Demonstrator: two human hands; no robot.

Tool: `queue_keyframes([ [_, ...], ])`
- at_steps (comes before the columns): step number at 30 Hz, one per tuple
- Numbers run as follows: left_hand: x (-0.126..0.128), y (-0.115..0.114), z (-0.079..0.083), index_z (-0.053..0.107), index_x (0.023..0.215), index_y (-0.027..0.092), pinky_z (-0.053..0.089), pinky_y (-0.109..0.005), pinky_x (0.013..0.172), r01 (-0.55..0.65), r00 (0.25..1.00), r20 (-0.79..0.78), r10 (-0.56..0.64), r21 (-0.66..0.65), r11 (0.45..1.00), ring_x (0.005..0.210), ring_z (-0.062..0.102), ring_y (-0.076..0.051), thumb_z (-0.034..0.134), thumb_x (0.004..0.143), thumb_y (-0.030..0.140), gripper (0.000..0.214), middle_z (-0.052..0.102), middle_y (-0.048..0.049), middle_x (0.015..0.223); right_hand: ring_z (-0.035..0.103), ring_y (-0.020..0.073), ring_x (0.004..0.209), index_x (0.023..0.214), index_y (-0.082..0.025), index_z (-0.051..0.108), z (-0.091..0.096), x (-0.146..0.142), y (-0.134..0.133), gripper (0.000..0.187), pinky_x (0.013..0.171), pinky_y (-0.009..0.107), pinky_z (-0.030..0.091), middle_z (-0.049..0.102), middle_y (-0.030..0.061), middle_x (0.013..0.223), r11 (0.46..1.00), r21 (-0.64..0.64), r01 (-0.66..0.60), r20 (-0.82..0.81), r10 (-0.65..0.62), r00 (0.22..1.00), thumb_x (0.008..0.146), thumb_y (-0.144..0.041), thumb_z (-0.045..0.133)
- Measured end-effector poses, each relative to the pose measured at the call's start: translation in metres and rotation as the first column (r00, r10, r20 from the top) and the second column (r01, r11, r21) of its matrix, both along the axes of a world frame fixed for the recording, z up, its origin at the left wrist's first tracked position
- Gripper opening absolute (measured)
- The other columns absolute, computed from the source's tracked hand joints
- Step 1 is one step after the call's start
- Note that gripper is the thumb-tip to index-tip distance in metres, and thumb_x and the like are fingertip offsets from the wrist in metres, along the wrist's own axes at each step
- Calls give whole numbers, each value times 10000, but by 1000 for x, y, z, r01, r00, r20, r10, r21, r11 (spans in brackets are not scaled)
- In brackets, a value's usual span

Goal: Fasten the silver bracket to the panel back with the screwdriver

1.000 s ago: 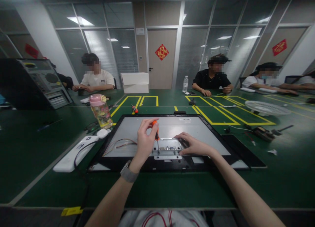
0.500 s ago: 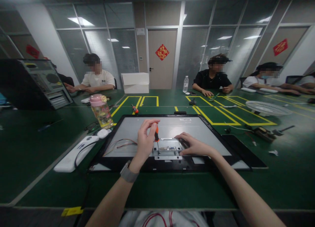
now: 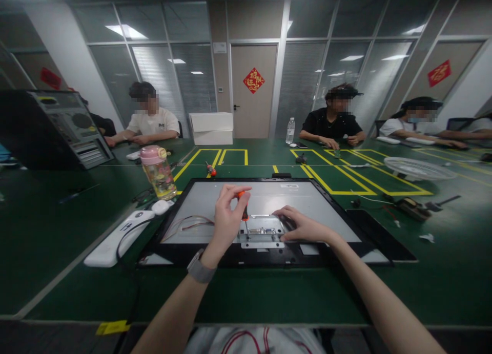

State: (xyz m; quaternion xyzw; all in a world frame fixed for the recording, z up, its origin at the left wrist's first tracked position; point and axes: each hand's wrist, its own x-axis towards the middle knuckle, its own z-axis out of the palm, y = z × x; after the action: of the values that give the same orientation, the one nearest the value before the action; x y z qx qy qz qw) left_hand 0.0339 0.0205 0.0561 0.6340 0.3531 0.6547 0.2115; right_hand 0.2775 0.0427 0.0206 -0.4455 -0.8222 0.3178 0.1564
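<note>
A flat display panel (image 3: 330,218) with a grey metal back and black frame lies on the table before me. My left hand (image 3: 226,213) is closed on the orange and black handle of a screwdriver (image 3: 245,213). Its shaft points down to the near left part of a metal bracket (image 3: 263,245), which carries a row of connector ports. My right hand (image 3: 305,227) grips the bracket's right end between thumb and fingers; some fingertips are hidden. Thin wires (image 3: 188,221) run over the panel to the left of my left hand.
Left of the panel are a white power bank-like box (image 3: 115,244) with a black cable, a pink-lidded bottle (image 3: 157,172) and a computer case (image 3: 54,131). A black slab (image 3: 384,236) lies at the right. Co-workers sit across the green table (image 3: 269,297).
My left fingers have shifted around the screwdriver handle, whose top now leans slightly left. My right hand stays put. Across the table, a co-worker's small green board has turned.
</note>
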Motion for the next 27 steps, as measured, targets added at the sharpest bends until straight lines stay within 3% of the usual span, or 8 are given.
queue_keyframes([
  [5,1,-1,1,673,1007,187,473,-292,810,52,998,45,-49,-59,997,879,609,-174,450,939,310,264,639,-52,857,452,282,1199,1290,-224,506,0,0,0,663,1075,420,355,455,82,1250,1000,3,-1,10,1,1000,700,-415,740],
  [11,1,0,0,711,898,207,458,-279,794,31,999,-26,-30,51,998,835,563,-158,622,837,269,124,549,-33,854,452,282,1189,1296,-220,507,-2,1,1,672,1073,421,349,457,82,1248,1000,7,-8,-12,8,1000,693,-406,739],
  [17,1,-2,-2,658,1060,197,463,-305,808,107,994,0,-108,-63,992,874,594,-175,418,956,307,284,653,-64,899,447,278,1202,1294,-204,505,0,0,0,680,1083,411,343,446,89,1265,1000,-7,7,-6,-7,1000,692,-408,746],
  [22,1,1,-2,706,923,217,449,-309,865,37,999,-39,-35,52,998,906,576,-179,635,834,298,140,591,-51,934,449,283,1207,1295,-225,503,-1,0,1,674,1078,419,352,451,82,1266,1000,3,-2,-4,2,1000,694,-409,745],
  [27,0,-1,0,697,996,208,466,-291,789,21,999,-31,-21,0,1000,851,584,-170,496,918,295,232,614,-54,895,447,286,1215,1305,-228,496,-1,0,1,685,1084,412,349,441,84,1281,1000,-13,8,-1,-8,1000,696,-429,737],
])
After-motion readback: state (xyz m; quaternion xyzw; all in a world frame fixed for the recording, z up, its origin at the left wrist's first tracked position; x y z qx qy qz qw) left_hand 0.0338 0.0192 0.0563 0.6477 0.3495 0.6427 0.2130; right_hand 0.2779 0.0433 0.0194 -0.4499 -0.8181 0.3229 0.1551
